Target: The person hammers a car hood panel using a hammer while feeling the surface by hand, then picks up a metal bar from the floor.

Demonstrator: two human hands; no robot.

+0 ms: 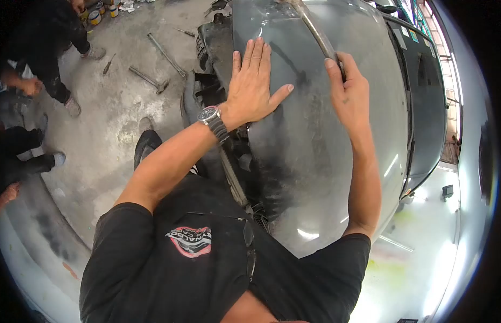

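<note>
My left hand (pixel 252 83) lies flat on the dull grey hood of a car (pixel 326 161), fingers together and thumb spread out. It holds nothing, and a dark watch (pixel 212 119) is on that wrist. In my right hand (pixel 348 91) is the handle of what looks like a hammer (pixel 318 33). Its shaft slants up and left above the hood, and its head is mostly cut off by the top of the view. Dark smudges and scuffs mark the hood near my left hand.
The car's front edge, with exposed dark parts (pixel 210 89), runs beside my body. On the concrete floor lie another hammer (pixel 148 79), a long bar (pixel 167 55) and a screwdriver (pixel 108 64). Other people (pixel 43 51) are at the left, near paint cans (pixel 94 17).
</note>
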